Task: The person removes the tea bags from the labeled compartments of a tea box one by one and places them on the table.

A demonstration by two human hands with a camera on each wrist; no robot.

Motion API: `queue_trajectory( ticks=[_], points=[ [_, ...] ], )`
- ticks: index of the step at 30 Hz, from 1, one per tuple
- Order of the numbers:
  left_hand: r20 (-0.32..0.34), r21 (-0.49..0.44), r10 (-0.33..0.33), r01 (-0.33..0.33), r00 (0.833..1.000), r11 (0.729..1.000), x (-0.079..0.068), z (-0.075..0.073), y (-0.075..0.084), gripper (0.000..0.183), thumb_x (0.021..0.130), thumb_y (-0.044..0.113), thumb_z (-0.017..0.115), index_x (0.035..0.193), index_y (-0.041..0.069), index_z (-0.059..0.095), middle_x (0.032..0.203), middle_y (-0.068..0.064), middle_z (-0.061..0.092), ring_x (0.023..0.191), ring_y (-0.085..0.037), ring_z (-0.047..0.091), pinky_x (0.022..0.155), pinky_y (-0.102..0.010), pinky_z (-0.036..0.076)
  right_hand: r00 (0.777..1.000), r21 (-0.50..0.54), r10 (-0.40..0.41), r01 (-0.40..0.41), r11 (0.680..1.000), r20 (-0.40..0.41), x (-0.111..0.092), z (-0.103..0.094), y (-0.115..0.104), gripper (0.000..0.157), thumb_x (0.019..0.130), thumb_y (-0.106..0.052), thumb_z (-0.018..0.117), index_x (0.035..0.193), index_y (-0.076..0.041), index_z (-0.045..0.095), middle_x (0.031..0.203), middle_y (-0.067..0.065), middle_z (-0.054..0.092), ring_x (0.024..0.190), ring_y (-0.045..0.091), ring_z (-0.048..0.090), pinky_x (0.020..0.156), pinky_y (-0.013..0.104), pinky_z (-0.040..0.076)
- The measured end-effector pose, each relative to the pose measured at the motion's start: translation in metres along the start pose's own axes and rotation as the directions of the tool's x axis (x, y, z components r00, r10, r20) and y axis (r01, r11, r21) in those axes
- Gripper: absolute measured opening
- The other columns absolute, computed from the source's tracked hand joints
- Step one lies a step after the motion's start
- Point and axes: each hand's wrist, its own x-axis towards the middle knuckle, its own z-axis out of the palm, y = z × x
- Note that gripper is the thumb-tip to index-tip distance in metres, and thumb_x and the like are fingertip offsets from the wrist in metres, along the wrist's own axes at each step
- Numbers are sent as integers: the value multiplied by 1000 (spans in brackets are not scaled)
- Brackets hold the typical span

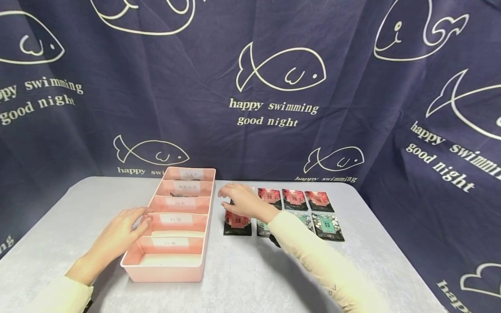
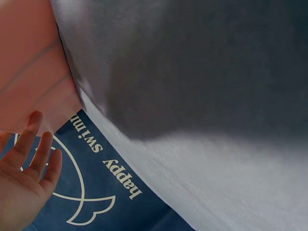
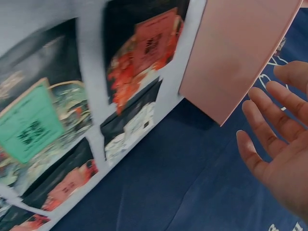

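My left hand rests at the left rim of a long pink divided box, fingertips right at the edge; its fingers look relaxed in the left wrist view. My right hand is over the left end of two rows of flat tea packets, loosely bent fingers toward the box and nothing between them. Below it lies a red-and-black packet. A white-and-black packet behind that one is mostly hidden by the hand in the head view. The right sleeve covers part of the green packets.
Red packets form the back row, and a green packet ends the front row. White labels mark the box's compartments; dark packet edges show in the back two. A navy fish-print curtain hangs behind the grey table.
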Motion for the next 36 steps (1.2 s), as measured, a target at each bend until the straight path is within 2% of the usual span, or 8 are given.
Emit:
queue_trajectory(
  ticks=[9,13,16,22,36],
  points=[
    [-4,-1,9,-9,1000,1000,1,1,-2,24,89,22,55,107,7,60,106,-16,64,102,-36,55,88,-51,42,999,-48,23,-22,999,33,29,2,-14,26,88,-24,57,112,-14,61,109,-3,63,96,17,56,75,30,46],
    [-11,3,15,-15,1000,1000,1,2,-2,23,89,21,55,106,7,61,105,-16,64,101,-36,55,86,-51,43,998,-73,53,-50,996,40,39,4,-20,37,87,-27,57,122,-13,56,115,-1,60,106,17,53,82,33,46],
    [-13,1,18,-18,1000,1000,1,3,-2,23,89,21,55,106,7,61,105,-16,64,100,-37,55,86,-51,43,998,-70,61,-59,996,30,45,7,-23,35,87,-26,58,120,-14,57,114,-2,60,107,14,52,84,32,45],
    [-10,-2,11,-11,1000,1000,1,1,-2,23,89,21,56,107,7,61,105,-16,64,100,-36,55,86,-51,43,999,-77,42,-41,996,11,55,16,-27,21,86,-25,59,106,-17,60,105,-6,61,99,10,53,73,24,42],
    [-5,-3,3,-3,1000,1000,0,-2,1,23,88,21,56,107,8,61,106,-16,64,101,-37,55,87,-52,43,999,-59,28,-29,998,-20,64,30,-32,16,85,-20,60,101,-22,63,107,-11,64,99,9,55,77,25,43]
  ],
)
